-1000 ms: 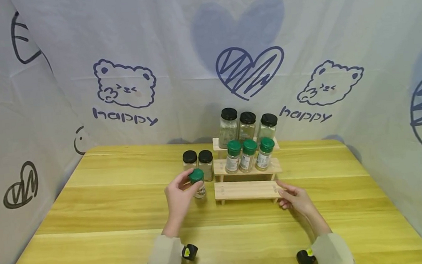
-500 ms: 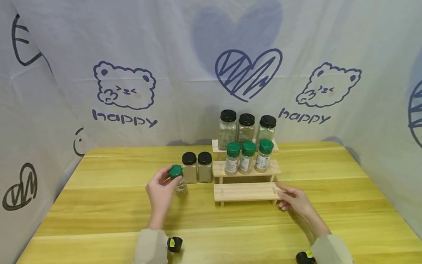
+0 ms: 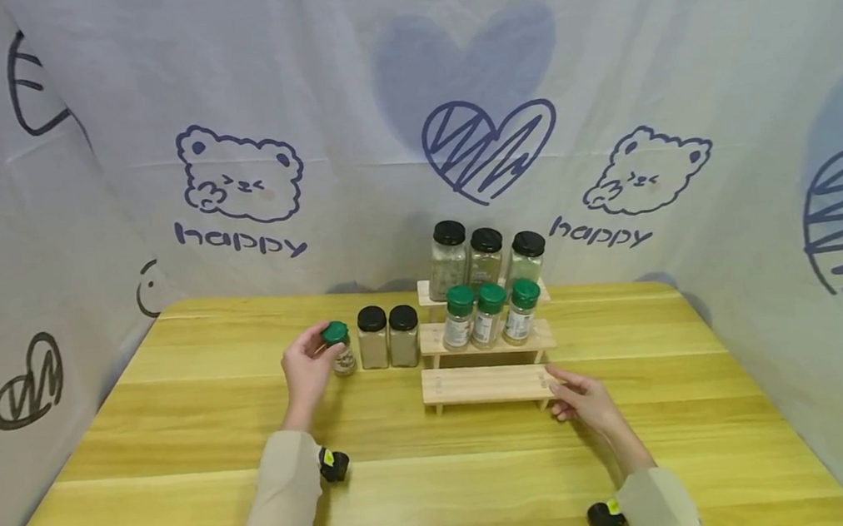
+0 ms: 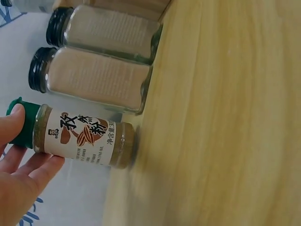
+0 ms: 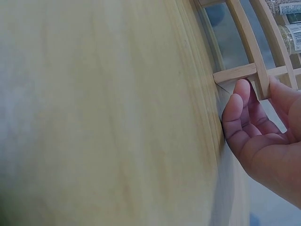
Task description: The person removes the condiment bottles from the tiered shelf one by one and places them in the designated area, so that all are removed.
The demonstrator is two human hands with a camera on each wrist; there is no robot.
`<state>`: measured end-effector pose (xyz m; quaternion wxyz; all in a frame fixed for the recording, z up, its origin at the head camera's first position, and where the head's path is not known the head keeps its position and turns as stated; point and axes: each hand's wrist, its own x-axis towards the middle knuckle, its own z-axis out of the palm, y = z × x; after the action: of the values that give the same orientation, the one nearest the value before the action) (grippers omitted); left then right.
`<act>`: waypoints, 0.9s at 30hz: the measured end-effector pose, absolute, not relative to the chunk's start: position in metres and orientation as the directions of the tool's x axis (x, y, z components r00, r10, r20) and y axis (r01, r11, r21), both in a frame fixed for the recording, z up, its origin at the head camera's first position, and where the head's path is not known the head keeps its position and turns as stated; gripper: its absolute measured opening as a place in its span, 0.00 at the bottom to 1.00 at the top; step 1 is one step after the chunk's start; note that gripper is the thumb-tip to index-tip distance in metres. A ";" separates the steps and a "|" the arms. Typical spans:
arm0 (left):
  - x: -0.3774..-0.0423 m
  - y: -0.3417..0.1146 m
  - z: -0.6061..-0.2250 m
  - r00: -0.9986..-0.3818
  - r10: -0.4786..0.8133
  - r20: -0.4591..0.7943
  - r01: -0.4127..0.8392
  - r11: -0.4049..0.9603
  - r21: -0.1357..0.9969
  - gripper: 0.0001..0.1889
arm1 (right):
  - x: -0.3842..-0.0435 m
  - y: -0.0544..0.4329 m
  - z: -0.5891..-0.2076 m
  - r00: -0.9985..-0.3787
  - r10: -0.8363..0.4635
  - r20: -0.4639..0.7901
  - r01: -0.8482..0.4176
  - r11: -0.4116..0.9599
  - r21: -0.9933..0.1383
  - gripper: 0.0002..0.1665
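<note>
My left hand pinches a small spice jar by its green cap, thumb on one side and fingers on the other. In the left wrist view this spice jar shows a white label and brown powder, its base right at the tabletop. Beside it stand two square glass jars with black lids, the nearer one and the one by the rack. My right hand grips the right end of the wooden rack's lowest step; in the right wrist view the thumb and fingers close round that step's end.
Three green-capped jars stand on the rack's middle step. Behind them, three black-lidded jars stand on the top step. A printed cloth hangs behind the wooden table.
My left hand has carried the green-capped jar leftward and back, from in front of the two black-lidded jars to their left side. The right hand stays at the rack's end.
</note>
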<state>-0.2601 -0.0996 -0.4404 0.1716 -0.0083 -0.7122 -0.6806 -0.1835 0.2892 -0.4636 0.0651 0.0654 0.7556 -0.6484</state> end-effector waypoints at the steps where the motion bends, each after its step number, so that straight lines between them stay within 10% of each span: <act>1: -0.262 -0.100 -0.441 -0.943 -0.215 0.253 0.243 0.074 0.967 0.20 | -0.184 0.289 -0.464 -0.983 0.014 -0.181 0.181 0.150 -0.972 0.26; 27: -0.277 -0.095 -0.445 -0.966 -0.159 0.204 0.195 0.069 0.978 0.22 | -0.183 0.288 -0.462 -0.981 0.010 -0.194 0.193 0.145 -0.970 0.26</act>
<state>-0.2775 -0.0950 -0.4449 0.1301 -0.0125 -0.7195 -0.6821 -0.1830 0.2883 -0.4618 0.0705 0.0673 0.7533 -0.6504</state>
